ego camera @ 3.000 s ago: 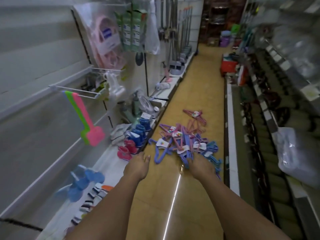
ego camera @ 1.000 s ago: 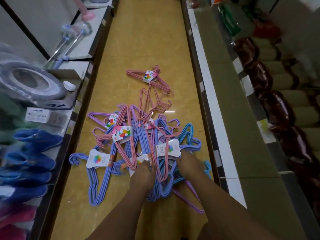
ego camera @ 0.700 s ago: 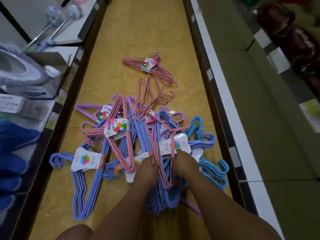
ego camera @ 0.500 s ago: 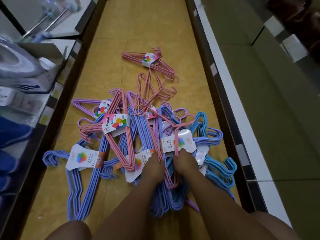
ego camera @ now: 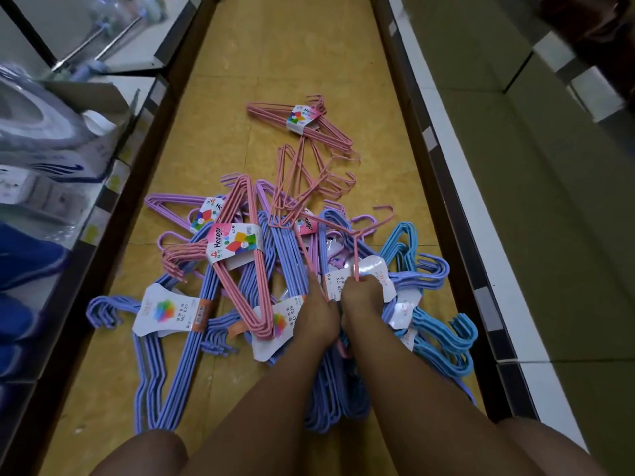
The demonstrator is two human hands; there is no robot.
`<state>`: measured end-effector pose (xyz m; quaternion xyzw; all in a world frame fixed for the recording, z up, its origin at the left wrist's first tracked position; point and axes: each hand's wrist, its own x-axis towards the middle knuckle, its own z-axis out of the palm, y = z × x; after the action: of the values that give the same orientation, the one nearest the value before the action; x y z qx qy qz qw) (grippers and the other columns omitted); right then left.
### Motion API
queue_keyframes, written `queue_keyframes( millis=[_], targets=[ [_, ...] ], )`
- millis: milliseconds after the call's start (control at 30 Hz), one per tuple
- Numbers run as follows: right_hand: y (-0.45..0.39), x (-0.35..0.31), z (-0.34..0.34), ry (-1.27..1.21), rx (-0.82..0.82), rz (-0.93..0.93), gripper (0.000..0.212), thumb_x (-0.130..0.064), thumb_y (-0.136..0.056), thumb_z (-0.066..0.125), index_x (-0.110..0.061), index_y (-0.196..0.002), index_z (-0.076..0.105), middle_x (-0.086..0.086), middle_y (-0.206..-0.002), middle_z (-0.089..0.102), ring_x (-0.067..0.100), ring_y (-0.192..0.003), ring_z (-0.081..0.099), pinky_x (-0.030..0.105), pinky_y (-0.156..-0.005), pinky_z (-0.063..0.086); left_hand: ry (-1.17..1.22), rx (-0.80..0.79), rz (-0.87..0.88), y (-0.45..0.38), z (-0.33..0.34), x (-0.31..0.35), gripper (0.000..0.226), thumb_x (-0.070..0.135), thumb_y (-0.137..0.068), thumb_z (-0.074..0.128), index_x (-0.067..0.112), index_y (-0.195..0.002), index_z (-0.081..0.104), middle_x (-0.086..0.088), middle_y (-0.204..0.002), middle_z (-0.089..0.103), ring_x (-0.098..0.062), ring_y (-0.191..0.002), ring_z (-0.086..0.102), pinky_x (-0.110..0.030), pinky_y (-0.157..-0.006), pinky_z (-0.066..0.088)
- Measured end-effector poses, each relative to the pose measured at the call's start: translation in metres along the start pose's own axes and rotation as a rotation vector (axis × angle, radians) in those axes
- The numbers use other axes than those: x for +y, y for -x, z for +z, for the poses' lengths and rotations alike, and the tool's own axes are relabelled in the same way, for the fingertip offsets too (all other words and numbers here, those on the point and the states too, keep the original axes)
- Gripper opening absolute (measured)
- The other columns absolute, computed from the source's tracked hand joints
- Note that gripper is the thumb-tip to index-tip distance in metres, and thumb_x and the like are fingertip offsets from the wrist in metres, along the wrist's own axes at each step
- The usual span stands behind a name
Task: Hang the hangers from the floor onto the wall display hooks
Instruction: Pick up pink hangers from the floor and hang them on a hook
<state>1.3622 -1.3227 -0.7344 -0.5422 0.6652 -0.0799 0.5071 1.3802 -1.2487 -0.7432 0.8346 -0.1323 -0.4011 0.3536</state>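
A heap of bundled wire hangers [ego camera: 240, 269] in pink, purple and blue lies on the yellow floor, most bundles banded with paper labels. A separate pink bundle [ego camera: 305, 123] lies farther up the aisle. A loose pink hanger [ego camera: 347, 235] stands up out of the heap, its hook pointing up and right. My left hand [ego camera: 318, 316] and my right hand [ego camera: 362, 298] sit side by side at the near middle of the heap, each closed around a wire of that pink hanger. No wall hooks are in view.
A low shelf edge [ego camera: 113, 187] with boxed goods and blue shoes [ego camera: 24, 266] runs along the left. A white and dark shelf base [ego camera: 457, 214] lines the right. My knee [ego camera: 144, 451] shows at the bottom. Bare yellow floor [ego camera: 292, 46] stretches ahead.
I have bent from standing down to the heap. Over the last second both hands closed together on the loose pink hanger and lifted its hook end up off the pile.
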Motion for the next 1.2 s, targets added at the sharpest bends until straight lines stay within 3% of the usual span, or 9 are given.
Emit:
queue_keyframes(
  millis=[100,267,400,533,700,867,1000,1100,1200],
  targets=[
    [0.01,-0.009,-0.016,0.094,0.025,-0.079,0.027,-0.028,-0.097,0.05,-0.011,-0.11,0.066,0.013,-0.108,0.067,0.035,-0.1,0.061,0.031,-0.076,0.043,-0.019,0.032,0.0,0.002,-0.009,0.007,0.074,0.02,-0.099,0.043,0.021,-0.152,-0.008,-0.025,-0.131,0.053,-0.041,-0.093,0.061,-0.041,-0.068,0.047],
    [0.045,-0.039,-0.062,0.309,0.091,-0.196,0.021,-0.027,-0.096,0.052,-0.017,-0.106,0.067,0.009,-0.102,0.068,0.033,-0.095,0.062,0.031,-0.068,0.042,-0.088,0.075,0.002,0.036,-0.038,0.039,0.066,0.016,-0.099,0.045,0.019,-0.153,0.008,-0.015,-0.153,0.029,-0.04,-0.117,0.053,-0.049,-0.091,0.049],
    [0.091,-0.08,-0.111,0.523,0.089,-0.274,0.018,-0.028,-0.093,0.054,-0.021,-0.103,0.068,0.005,-0.098,0.07,0.03,-0.089,0.064,0.03,-0.067,0.044,-0.155,0.093,0.032,0.074,-0.077,0.088,0.067,0.006,-0.095,0.047,0.014,-0.152,0.013,-0.011,-0.156,0.021,-0.034,-0.132,0.038,-0.046,-0.103,0.041],
    [0.144,-0.132,-0.16,0.726,0.042,-0.397,0.02,-0.034,-0.092,0.052,-0.02,-0.095,0.066,0.005,-0.091,0.067,0.029,-0.084,0.064,0.029,-0.064,0.044,-0.203,0.168,0.101,0.113,-0.126,0.152,0.075,-0.005,-0.084,0.052,0.015,-0.149,0.021,-0.015,-0.152,0.024,-0.044,-0.126,0.041,-0.054,-0.093,0.047],
    [0.209,-0.207,-0.219,0.931,0.008,-0.584,0.019,-0.033,-0.09,0.049,-0.022,-0.091,0.065,0.001,-0.087,0.066,0.025,-0.083,0.064,0.029,-0.066,0.046,-0.435,0.288,0.043,0.171,-0.195,0.229,0.079,0.011,-0.089,0.057,0.019,-0.152,0.012,-0.009,-0.159,0.011,-0.033,-0.145,0.01,-0.046,-0.116,0.019],
    [0.272,-0.274,-0.265,0.948,-0.031,-0.708,0.025,-0.039,-0.092,0.048,-0.022,-0.082,0.063,0.0,-0.078,0.061,0.025,-0.076,0.061,0.026,-0.059,0.037,-0.52,0.409,0.107,0.227,-0.256,0.281,0.027,0.02,-0.096,0.044,0.021,-0.117,0.06,-0.007,-0.119,0.061,-0.031,-0.122,0.049,-0.052,-0.105,0.032],
    [0.314,-0.314,-0.286,0.928,-0.03,-0.769,0.024,-0.039,-0.091,0.048,-0.025,-0.072,0.047,-0.004,-0.073,0.052,0.021,-0.068,0.048,0.026,-0.059,0.031,-0.543,0.405,0.19,0.274,-0.295,0.31,0.024,0.009,-0.094,0.039,0.014,-0.108,0.058,-0.01,-0.102,0.064,-0.034,-0.097,0.059,-0.045,-0.095,0.042],
    [0.346,-0.337,-0.287,0.905,-0.105,-0.863,0.011,-0.035,-0.09,0.051,-0.026,-0.085,0.053,-0.004,-0.081,0.055,0.019,-0.074,0.053,0.028,-0.063,0.037,-0.539,0.408,0.23,0.305,-0.318,0.322,0.018,0.007,-0.093,0.037,0.014,-0.099,0.053,-0.012,-0.101,0.062,-0.034,-0.089,0.059,-0.034,-0.068,0.041],
    [0.379,-0.354,-0.273,0.871,-0.166,-1.022,0.02,-0.036,-0.09,0.05,-0.022,-0.101,0.059,0.0,-0.095,0.063,0.023,-0.09,0.062,0.034,-0.076,0.048,-0.594,0.4,0.244,0.333,-0.336,0.338,0.014,0.01,-0.092,0.038,0.017,-0.095,0.05,-0.01,-0.102,0.06,-0.032,-0.088,0.06,-0.033,-0.067,0.039]
  ],
)
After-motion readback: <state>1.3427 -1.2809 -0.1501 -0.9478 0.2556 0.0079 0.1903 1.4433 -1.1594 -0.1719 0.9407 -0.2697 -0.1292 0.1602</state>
